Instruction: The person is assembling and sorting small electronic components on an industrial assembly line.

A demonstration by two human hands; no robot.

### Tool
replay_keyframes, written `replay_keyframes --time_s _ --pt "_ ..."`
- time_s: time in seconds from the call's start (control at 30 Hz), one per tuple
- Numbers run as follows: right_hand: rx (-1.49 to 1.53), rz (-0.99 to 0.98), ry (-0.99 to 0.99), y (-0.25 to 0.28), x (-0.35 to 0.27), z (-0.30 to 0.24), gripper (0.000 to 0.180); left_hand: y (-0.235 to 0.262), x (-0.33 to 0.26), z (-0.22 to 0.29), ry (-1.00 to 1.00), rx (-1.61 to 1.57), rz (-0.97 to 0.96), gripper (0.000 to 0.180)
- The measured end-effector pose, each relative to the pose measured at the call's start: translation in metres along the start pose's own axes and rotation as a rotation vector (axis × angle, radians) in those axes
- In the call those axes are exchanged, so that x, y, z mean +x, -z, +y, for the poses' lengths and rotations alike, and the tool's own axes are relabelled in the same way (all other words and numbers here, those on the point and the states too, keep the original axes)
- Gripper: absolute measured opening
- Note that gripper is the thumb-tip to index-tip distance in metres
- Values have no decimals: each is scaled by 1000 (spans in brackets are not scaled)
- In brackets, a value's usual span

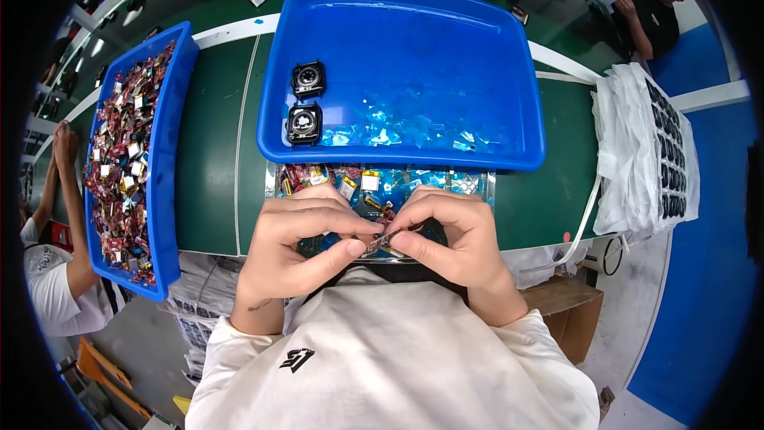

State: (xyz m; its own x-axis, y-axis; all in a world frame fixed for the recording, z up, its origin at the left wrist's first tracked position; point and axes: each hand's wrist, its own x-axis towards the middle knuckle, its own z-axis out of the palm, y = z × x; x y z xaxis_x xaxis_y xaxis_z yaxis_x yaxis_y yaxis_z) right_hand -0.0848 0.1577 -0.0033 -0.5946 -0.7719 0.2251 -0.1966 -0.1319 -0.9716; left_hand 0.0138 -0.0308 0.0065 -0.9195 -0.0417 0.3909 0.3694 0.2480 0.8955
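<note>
Close in front of my body, my left hand point(296, 240) and my right hand point(455, 237) meet, thumbs and fingertips pinching a small reddish electronic assembly point(381, 244) between them. Fingers cover most of it, so its exact kind is unclear. Just beyond my fingers, a clear tray point(490, 188) holds several similar assemblies with white-and-yellow battery cells point(370, 181) and scraps of blue film. Behind it stands a large blue bin point(538, 123). Two black smartwatch cases point(308, 80) lie at its left side, and loose pieces of blue film point(386, 129) are scattered along its near side.
A long blue bin point(185, 64) full of small electronic assemblies stands at the left on the green work surface point(208, 167). Stacked white packaging point(633, 151) with dark parts is at the right. A cardboard box point(567, 310) sits lower right. Co-workers' arms point(68, 163) show at the left.
</note>
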Motion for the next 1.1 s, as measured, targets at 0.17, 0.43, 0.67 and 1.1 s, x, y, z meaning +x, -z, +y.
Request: replay_keyframes --time_s 0.17,0.43,0.67,1.1 --pt "20 -26 -3 -2 -1 1 7 0 2 1 -48 127 32 7" --pt "-214 66 68 -3 -1 -2 8 -13 2 9 154 120 242 13" --pt "180 107 -91 -2 -8 1 14 -13 -5 -5 176 -98 102 19" --pt "350 98 -93 6 -5 1 8 -22 -1 -1 249 -44 76 9"
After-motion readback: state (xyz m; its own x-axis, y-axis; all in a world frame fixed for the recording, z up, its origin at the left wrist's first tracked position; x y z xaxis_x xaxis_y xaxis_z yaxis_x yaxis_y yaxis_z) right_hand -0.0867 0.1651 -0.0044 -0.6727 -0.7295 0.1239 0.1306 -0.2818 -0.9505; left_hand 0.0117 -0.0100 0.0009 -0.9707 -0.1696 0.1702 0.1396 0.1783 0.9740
